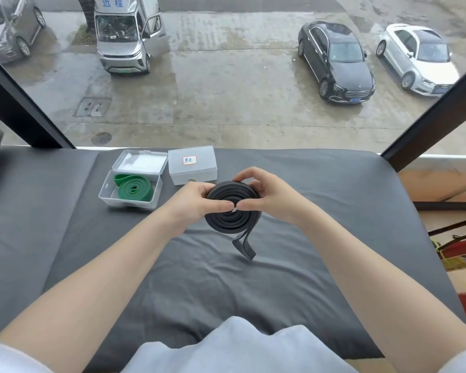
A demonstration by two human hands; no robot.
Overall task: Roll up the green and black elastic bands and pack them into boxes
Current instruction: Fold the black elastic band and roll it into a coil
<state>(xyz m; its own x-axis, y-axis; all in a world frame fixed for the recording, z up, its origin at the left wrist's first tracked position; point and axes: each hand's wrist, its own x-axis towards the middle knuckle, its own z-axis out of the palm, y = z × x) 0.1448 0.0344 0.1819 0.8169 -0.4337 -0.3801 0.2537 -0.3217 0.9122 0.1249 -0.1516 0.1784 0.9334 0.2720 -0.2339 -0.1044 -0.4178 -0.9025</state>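
Both hands hold a black elastic band (230, 219) wound into a flat coil above the dark cloth. My left hand (197, 200) grips its left rim, thumb on the coil's face. My right hand (267, 195) holds the right rim, thumb near the centre. A short loose tail of the band (244, 247) hangs down from the coil's lower right. The rolled green band (133, 188) lies inside an open clear plastic box (108, 196) at the left. A second clear box (193, 166), lid shut and labelled, stands just beyond the coil.
The dark cloth (199, 278) covers a padded surface that ends at a large window with parked cars below. Black window frame bars (22, 103) slant at both sides. Red objects (460, 250) lie on the floor to the right.
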